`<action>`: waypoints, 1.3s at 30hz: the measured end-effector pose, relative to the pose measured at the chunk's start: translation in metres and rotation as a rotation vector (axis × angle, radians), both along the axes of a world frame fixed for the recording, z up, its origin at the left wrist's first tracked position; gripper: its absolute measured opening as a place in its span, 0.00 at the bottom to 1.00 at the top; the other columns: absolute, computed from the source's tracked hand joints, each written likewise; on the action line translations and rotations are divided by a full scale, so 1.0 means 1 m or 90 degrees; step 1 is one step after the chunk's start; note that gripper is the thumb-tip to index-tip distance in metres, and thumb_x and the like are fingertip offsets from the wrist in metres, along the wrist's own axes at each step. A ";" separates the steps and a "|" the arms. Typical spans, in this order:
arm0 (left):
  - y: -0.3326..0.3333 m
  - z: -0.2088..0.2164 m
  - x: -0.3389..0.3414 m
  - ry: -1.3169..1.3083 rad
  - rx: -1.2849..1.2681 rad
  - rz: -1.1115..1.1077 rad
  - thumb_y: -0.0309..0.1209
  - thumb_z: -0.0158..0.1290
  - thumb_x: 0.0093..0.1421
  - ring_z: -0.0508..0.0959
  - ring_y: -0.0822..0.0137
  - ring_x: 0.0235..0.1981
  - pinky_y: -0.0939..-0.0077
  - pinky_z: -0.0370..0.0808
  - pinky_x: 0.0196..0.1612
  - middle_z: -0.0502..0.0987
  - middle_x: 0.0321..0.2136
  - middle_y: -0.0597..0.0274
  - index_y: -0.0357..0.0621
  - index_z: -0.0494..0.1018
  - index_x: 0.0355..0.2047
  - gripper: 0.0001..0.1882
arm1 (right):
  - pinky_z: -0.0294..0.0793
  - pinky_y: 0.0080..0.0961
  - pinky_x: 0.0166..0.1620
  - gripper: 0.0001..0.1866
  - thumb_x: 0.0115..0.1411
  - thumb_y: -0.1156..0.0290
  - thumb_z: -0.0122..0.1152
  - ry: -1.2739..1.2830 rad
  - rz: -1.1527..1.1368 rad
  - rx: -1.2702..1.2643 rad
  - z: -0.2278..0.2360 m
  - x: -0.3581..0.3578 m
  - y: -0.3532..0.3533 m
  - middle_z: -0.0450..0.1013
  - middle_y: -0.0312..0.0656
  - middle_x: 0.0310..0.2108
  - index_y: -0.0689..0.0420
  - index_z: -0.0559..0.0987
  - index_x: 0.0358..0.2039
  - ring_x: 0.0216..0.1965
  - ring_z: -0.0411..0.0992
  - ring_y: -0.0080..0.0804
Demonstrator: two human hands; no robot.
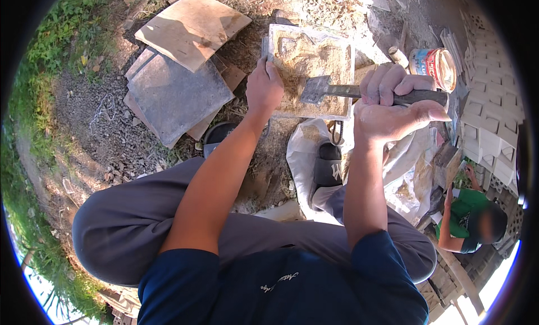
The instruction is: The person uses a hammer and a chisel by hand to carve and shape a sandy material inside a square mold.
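My right hand (387, 103) is wrapped round the dark handle of a scraper (342, 91), its thumb stretched along the grip. The scraper's flat grey blade points left, over a square shallow tray (351, 55) that holds sandy tan material (303, 64). I cannot tell whether the blade touches the material. At the tray's left edge, my left hand (265, 88) is closed on the rim, its fingertips partly hidden.
Square boards (193, 30) and a grey slab (177, 94) lie stacked at the left. A paint can (441, 68) stands at the right, near pale stacked blocks (491, 108). A person in green (471, 215) works at the lower right. White sacking (303, 151) lies near my foot.
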State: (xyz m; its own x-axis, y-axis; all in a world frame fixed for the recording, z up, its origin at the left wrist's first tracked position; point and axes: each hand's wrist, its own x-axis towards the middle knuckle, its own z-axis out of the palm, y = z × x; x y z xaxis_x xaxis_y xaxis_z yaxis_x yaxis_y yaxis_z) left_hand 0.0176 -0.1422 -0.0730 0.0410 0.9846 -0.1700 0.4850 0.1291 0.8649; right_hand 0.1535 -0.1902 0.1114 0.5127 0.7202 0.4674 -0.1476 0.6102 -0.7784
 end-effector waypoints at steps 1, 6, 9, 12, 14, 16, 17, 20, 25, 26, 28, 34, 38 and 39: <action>0.004 0.000 0.002 0.006 0.019 0.000 0.38 0.35 0.70 0.74 0.31 0.44 0.44 0.69 0.48 0.77 0.39 0.33 0.35 0.71 0.50 0.22 | 0.53 0.18 0.13 0.35 0.64 0.32 0.43 -0.022 -0.010 0.003 0.000 -0.002 0.004 0.55 0.33 0.13 0.57 0.63 0.27 0.11 0.52 0.19; 0.012 0.003 0.002 0.010 -0.029 -0.002 0.41 0.35 0.70 0.77 0.37 0.46 0.47 0.72 0.50 0.79 0.43 0.38 0.40 0.69 0.58 0.25 | 0.50 0.19 0.13 0.36 0.63 0.30 0.43 0.032 0.070 0.045 0.016 0.005 0.004 0.54 0.32 0.13 0.56 0.63 0.27 0.11 0.50 0.19; 0.003 -0.004 0.001 0.009 -0.006 0.000 0.41 0.34 0.70 0.77 0.37 0.46 0.47 0.72 0.50 0.79 0.42 0.38 0.40 0.69 0.57 0.25 | 0.49 0.19 0.14 0.36 0.63 0.30 0.42 0.005 0.038 -0.013 -0.011 -0.002 0.007 0.53 0.31 0.13 0.56 0.63 0.27 0.12 0.48 0.18; 0.007 -0.002 -0.003 -0.019 0.003 0.004 0.40 0.33 0.70 0.77 0.37 0.46 0.48 0.72 0.50 0.79 0.42 0.37 0.39 0.70 0.56 0.24 | 0.48 0.20 0.15 0.37 0.62 0.28 0.41 -0.057 0.041 -0.062 0.000 -0.006 0.014 0.53 0.31 0.13 0.56 0.64 0.27 0.12 0.48 0.19; 0.009 -0.002 -0.002 -0.026 -0.006 -0.002 0.39 0.33 0.70 0.77 0.37 0.46 0.48 0.72 0.50 0.79 0.42 0.37 0.39 0.71 0.56 0.24 | 0.48 0.22 0.16 0.39 0.60 0.25 0.40 -0.011 0.105 -0.081 0.008 -0.004 0.008 0.54 0.31 0.12 0.55 0.65 0.27 0.12 0.48 0.21; 0.009 -0.003 0.003 -0.030 0.016 0.012 0.39 0.32 0.70 0.77 0.36 0.45 0.48 0.72 0.49 0.79 0.42 0.37 0.38 0.71 0.55 0.24 | 0.47 0.22 0.16 0.40 0.59 0.23 0.37 -0.009 0.119 -0.073 0.002 -0.003 0.011 0.53 0.31 0.11 0.54 0.64 0.27 0.12 0.48 0.21; 0.006 -0.005 0.002 -0.029 0.014 0.011 0.39 0.32 0.70 0.77 0.36 0.45 0.48 0.72 0.49 0.79 0.42 0.37 0.38 0.71 0.55 0.24 | 0.47 0.23 0.16 0.40 0.58 0.22 0.37 -0.050 0.082 -0.110 -0.004 -0.005 0.015 0.53 0.30 0.11 0.54 0.64 0.26 0.12 0.47 0.20; 0.001 -0.007 0.000 -0.035 0.008 0.016 0.39 0.33 0.70 0.77 0.36 0.45 0.48 0.72 0.49 0.79 0.42 0.37 0.38 0.72 0.54 0.24 | 0.47 0.23 0.16 0.40 0.58 0.22 0.38 -0.087 0.083 -0.133 0.003 -0.010 0.024 0.53 0.30 0.11 0.54 0.63 0.26 0.12 0.47 0.21; 0.010 -0.002 0.003 -0.039 0.013 0.006 0.38 0.33 0.69 0.77 0.36 0.45 0.47 0.71 0.49 0.79 0.42 0.37 0.38 0.72 0.53 0.24 | 0.42 0.17 0.17 0.35 0.66 0.33 0.45 -0.030 0.141 -0.017 -0.004 -0.008 0.033 0.51 0.27 0.13 0.57 0.61 0.24 0.14 0.46 0.13; 0.010 -0.001 0.003 -0.041 0.013 0.005 0.38 0.33 0.69 0.77 0.36 0.45 0.47 0.71 0.49 0.79 0.42 0.37 0.38 0.72 0.53 0.24 | 0.43 0.17 0.16 0.34 0.68 0.36 0.43 -0.053 0.168 -0.008 -0.005 -0.004 0.036 0.52 0.28 0.13 0.57 0.62 0.23 0.13 0.48 0.14; 0.004 -0.001 0.003 -0.045 -0.030 0.022 0.38 0.32 0.69 0.76 0.35 0.45 0.46 0.71 0.48 0.79 0.41 0.35 0.37 0.73 0.52 0.24 | 0.45 0.18 0.15 0.36 0.64 0.30 0.40 -0.101 0.096 -0.089 0.002 -0.010 0.041 0.52 0.29 0.12 0.56 0.62 0.22 0.12 0.48 0.16; 0.006 -0.027 -0.003 -0.010 0.161 0.051 0.36 0.34 0.68 0.76 0.34 0.42 0.46 0.70 0.46 0.78 0.38 0.34 0.37 0.76 0.48 0.23 | 0.47 0.19 0.14 0.40 0.60 0.24 0.40 -0.046 0.101 -0.091 0.006 -0.024 0.061 0.49 0.29 0.11 0.55 0.61 0.22 0.11 0.46 0.17; 0.009 -0.015 0.000 -0.055 -0.019 0.037 0.36 0.35 0.68 0.76 0.34 0.39 0.46 0.70 0.44 0.79 0.36 0.36 0.33 0.77 0.42 0.22 | 0.45 0.19 0.14 0.39 0.61 0.26 0.39 -0.098 0.083 -0.095 0.016 -0.028 0.069 0.49 0.28 0.11 0.56 0.61 0.22 0.11 0.47 0.17; 0.009 -0.010 0.005 -0.046 -0.016 0.030 0.36 0.35 0.68 0.76 0.34 0.37 0.45 0.70 0.42 0.78 0.34 0.36 0.33 0.76 0.38 0.22 | 0.45 0.19 0.14 0.39 0.61 0.26 0.39 -0.041 0.078 -0.078 0.015 -0.021 0.065 0.49 0.28 0.11 0.56 0.62 0.22 0.11 0.47 0.17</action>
State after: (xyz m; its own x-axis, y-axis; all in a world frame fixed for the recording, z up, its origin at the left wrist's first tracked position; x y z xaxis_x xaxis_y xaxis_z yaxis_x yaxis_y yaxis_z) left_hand 0.0222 -0.1335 -0.0828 0.0073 0.9812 -0.1928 0.4144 0.1725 0.8936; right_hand 0.1326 -0.1256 0.1262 0.3894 0.8289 0.4016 -0.1625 0.4910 -0.8559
